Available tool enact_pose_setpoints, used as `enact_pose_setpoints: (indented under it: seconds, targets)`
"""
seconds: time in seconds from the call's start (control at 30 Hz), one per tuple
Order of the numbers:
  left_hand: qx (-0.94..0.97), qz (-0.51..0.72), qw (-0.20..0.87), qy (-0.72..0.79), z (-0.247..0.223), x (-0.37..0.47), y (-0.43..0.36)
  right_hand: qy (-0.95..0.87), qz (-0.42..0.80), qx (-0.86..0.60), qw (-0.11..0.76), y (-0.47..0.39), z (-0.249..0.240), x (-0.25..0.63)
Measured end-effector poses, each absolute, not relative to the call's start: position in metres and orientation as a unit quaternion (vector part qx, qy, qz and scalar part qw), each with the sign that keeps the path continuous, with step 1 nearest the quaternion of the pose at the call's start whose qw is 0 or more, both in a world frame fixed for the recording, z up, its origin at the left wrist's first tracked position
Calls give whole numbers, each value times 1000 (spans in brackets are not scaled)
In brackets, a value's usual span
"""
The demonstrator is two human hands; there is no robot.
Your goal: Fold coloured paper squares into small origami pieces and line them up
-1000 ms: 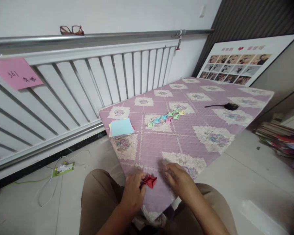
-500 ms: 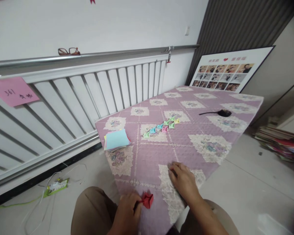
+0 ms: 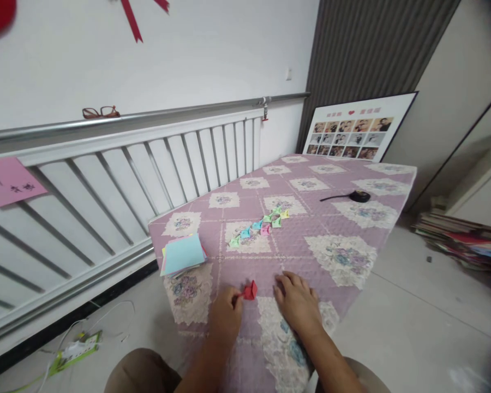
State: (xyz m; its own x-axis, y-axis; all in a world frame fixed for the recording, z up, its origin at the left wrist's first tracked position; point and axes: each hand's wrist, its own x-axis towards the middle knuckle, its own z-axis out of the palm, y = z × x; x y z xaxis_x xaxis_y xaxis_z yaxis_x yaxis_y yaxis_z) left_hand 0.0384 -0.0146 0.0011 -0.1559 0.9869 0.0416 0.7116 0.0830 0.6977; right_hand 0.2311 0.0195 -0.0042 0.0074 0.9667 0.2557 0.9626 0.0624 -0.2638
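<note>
A small red folded-paper figure is pinched at its left end by my left hand, over the near part of the table. My right hand lies on the cloth to the right, fingers stretched out and holding nothing. Beyond both hands, several small folded-paper figures in green, blue, pink and yellow stand in a slanting cluster, among them a pink one and a blue one. A stack of coloured paper sheets, light blue on top, lies at the table's left edge.
A purple floral tablecloth covers the table. Toward the far right lies a black round object with a thin tail. A white radiator runs along the left side. A power strip with cables is on the floor.
My left hand has moved forward over the table with the red paper figure. My right hand stays on the cloth, its fingers now more stretched out. The camera view has tilted up and turned right.
</note>
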Motion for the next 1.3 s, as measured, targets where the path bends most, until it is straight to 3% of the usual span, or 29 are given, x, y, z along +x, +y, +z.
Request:
enact_pose_setpoints:
  seconds: [0.5,1.3]
  targets:
    - [585,293,159,739,-4,90,107,-704,21,-680,205,16,-1,236]
    - [589,265,150,749,-8,99,157,-702,44,-679,209,19,-5,239]
